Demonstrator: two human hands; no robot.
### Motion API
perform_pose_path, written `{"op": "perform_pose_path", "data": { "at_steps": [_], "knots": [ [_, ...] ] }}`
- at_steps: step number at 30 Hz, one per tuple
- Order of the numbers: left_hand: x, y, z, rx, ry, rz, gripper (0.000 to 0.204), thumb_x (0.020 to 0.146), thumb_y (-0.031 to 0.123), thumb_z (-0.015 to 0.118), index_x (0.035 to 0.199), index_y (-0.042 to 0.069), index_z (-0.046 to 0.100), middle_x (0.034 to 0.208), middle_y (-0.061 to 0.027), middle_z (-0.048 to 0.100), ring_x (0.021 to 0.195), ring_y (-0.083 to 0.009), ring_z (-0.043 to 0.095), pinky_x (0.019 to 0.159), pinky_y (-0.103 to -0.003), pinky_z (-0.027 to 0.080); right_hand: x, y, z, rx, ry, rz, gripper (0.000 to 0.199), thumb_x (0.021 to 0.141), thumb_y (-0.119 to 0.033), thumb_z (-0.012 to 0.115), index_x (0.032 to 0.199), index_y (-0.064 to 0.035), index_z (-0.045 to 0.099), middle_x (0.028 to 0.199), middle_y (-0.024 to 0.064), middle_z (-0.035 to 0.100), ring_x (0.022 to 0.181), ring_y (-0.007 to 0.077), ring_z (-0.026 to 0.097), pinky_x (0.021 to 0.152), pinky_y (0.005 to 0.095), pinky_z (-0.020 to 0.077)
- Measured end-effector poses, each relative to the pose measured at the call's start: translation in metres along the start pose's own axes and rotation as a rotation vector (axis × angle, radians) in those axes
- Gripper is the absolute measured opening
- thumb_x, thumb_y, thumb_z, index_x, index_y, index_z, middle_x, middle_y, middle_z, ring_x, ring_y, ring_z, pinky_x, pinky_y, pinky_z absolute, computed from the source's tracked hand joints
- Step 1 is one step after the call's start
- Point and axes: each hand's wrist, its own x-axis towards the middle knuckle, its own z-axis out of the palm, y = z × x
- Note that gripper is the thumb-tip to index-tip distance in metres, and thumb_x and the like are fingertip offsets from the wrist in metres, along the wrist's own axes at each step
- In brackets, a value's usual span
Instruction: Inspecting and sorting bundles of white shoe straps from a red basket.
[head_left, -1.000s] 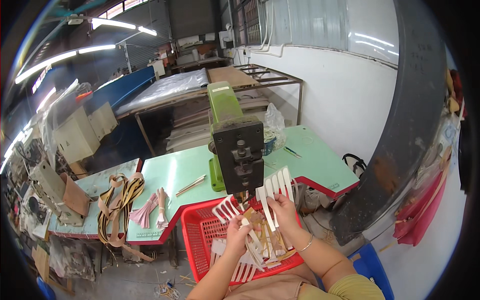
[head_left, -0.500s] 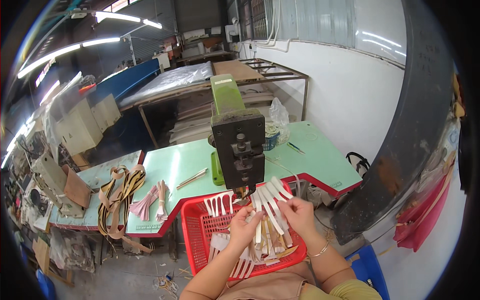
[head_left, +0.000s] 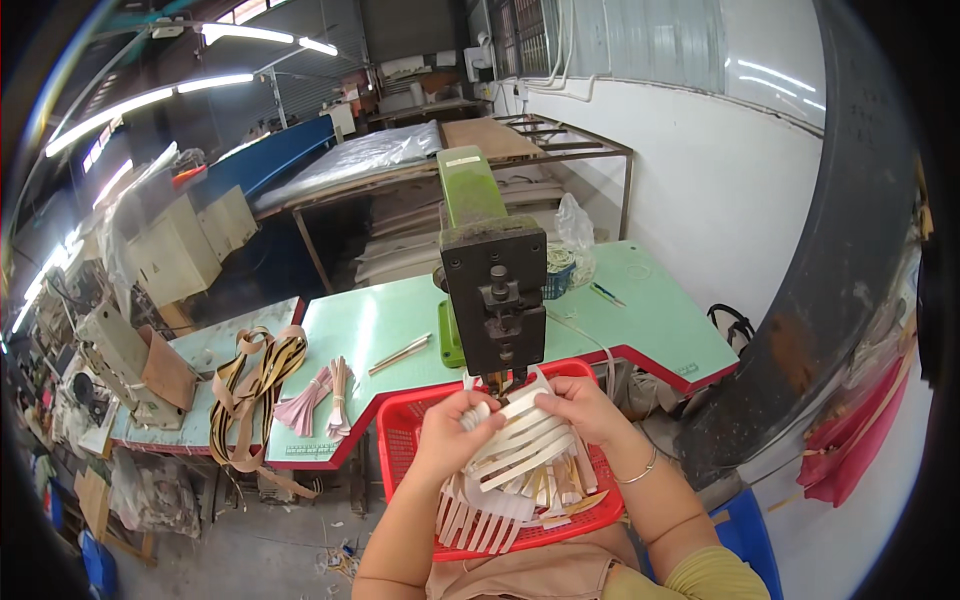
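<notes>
A white piece cut into long parallel strips (head_left: 522,438) is stretched between my hands above the red plastic basket (head_left: 400,470). My right hand (head_left: 588,408) pinches its upper right edge between thumb and fingers. Closed at its left end, my left hand (head_left: 455,432) grips the strips, with a pale bit showing between the fingers. Below lie more white slotted pieces (head_left: 478,520) and loose white and tan strips (head_left: 560,480), partly covered by the held piece. The dark head of a green sewing machine (head_left: 495,290) stands just beyond my hands, its lower tip close to the piece.
On the green tabletop (head_left: 650,300) lie a pink strip bundle (head_left: 303,402), a cream strip bundle (head_left: 339,398), thin sticks (head_left: 400,354) and striped straps (head_left: 258,385). A small blue basket (head_left: 558,278) stands behind the machine. A dark pillar (head_left: 800,300) rises at right.
The strips, fanned upward by my right hand before, now lie crosswise toward my left hand. My left hand has shifted left and up. The view has swung slightly left.
</notes>
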Motion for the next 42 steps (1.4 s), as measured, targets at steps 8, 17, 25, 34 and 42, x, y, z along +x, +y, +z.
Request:
{"op": "perform_pose_path", "data": {
  "at_steps": [8,17,25,34,42],
  "knots": [
    [0.012,0.001,-0.01,-0.245,0.027,-0.15,0.011,0.07,0.002,0.064,0.077,0.003,0.055,0.072,-0.0017,0.057,0.063,-0.0069,0.053,0.057,-0.019,0.044,-0.003,0.008,0.007,0.197,0.051,0.003,0.017,0.082,-0.012,0.055,0.088,0.0029,0.058,0.08,0.005,0.06,0.07,0.0084,0.056,0.062,0.0219,0.046],
    [0.017,-0.001,-0.02,-0.439,-0.029,-0.19,0.011,0.072,0.003,0.063,0.078,0.003,0.054,0.069,-0.0026,0.057,0.061,-0.008,0.055,0.056,-0.02,0.044,-0.007,0.008,0.017,0.199,0.078,0.038,0.017,0.081,-0.013,0.056,0.087,0.0031,0.059,0.078,0.0042,0.06,0.068,0.0077,0.056,0.06,0.0206,0.0456],
    [0.014,-0.005,-0.03,-0.523,-0.037,-0.239,0.009,0.073,0.002,0.061,0.076,0.004,0.053,0.066,-0.0036,0.057,0.057,-0.0083,0.054,0.052,-0.02,0.044,-0.003,0.01,0.029,0.19,0.094,0.018,0.017,0.08,-0.012,0.057,0.086,0.0036,0.06,0.076,0.004,0.06,0.067,0.0073,0.055,0.06,0.0202,0.0449],
    [0.007,-0.006,-0.037,-0.575,0.0,-0.233,0.008,0.073,0.002,0.061,0.077,0.004,0.054,0.065,-0.0043,0.057,0.055,-0.0092,0.055,0.05,-0.019,0.045,0.002,0.005,0.041,0.162,0.088,0.029,0.019,0.079,-0.013,0.058,0.087,0.0038,0.06,0.077,0.0041,0.061,0.067,0.0065,0.054,0.061,0.0196,0.0437],
    [-0.002,-0.01,-0.039,-0.571,0.032,-0.214,0.009,0.073,0.001,0.06,0.077,0.004,0.053,0.067,-0.0043,0.058,0.056,-0.0086,0.055,0.051,-0.019,0.044,0.008,0.012,0.038,0.079,0.071,0.001,0.017,0.079,-0.014,0.059,0.079,0.0023,0.061,0.071,0.002,0.06,0.063,0.005,0.052,0.057,0.0191,0.0418]
  ]
}}
